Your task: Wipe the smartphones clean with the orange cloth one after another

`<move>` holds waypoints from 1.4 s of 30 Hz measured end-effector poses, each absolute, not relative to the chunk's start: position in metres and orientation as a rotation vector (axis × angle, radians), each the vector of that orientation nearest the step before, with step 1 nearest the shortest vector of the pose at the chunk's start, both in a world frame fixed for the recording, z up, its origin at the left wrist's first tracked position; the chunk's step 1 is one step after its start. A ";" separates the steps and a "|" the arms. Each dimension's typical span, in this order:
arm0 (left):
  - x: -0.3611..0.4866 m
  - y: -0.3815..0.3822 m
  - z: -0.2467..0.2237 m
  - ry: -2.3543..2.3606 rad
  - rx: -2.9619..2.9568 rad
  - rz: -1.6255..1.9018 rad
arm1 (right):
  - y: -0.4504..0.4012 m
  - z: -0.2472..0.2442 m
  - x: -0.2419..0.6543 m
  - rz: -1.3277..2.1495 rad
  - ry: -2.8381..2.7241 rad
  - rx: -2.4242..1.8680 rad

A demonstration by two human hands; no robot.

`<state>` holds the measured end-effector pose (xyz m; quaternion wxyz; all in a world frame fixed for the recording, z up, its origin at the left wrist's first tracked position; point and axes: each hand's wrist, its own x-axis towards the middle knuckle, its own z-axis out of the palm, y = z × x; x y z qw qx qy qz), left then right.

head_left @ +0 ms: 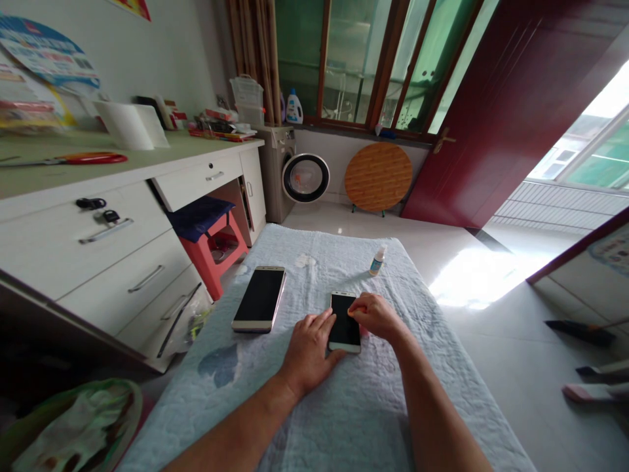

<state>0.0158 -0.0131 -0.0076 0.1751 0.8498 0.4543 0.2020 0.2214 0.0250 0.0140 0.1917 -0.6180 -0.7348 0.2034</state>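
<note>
A white smartphone (pixel 344 333) with a dark screen lies face up on the light blue quilted cover. My left hand (pixel 308 347) steadies it, with fingers over its left edge and the thumb at its bottom corner. Over the upper right of the screen, my right hand (pixel 377 316) is closed in a pinch; a bit of orange shows at the fingertips, too small to name. Something pinkish shows partly beneath that hand. To the left rests a larger gold-framed smartphone (pixel 260 298), also face up. A small spray bottle (pixel 377 261) stands upright beyond my right hand.
The quilted cover (pixel 344 419) spreads over the surface before me. On the left are a white drawer desk (pixel 113 239) and a red stool (pixel 216 255). A washing machine (pixel 278 177) has its round door open. A bin (pixel 132 400) stands at lower left.
</note>
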 end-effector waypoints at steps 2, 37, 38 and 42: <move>0.015 -0.012 -0.008 1.293 2.405 0.570 | 0.025 0.014 0.220 0.569 -2.062 -1.715; 0.013 -0.007 -0.010 1.256 2.405 0.576 | 0.027 0.011 0.226 0.548 -2.009 -1.713; 0.013 -0.007 -0.011 1.252 2.406 0.583 | 0.029 0.008 0.224 0.467 -2.007 -1.725; 0.013 -0.006 -0.013 1.240 2.407 0.611 | 0.032 -0.002 0.217 0.271 -2.009 -1.778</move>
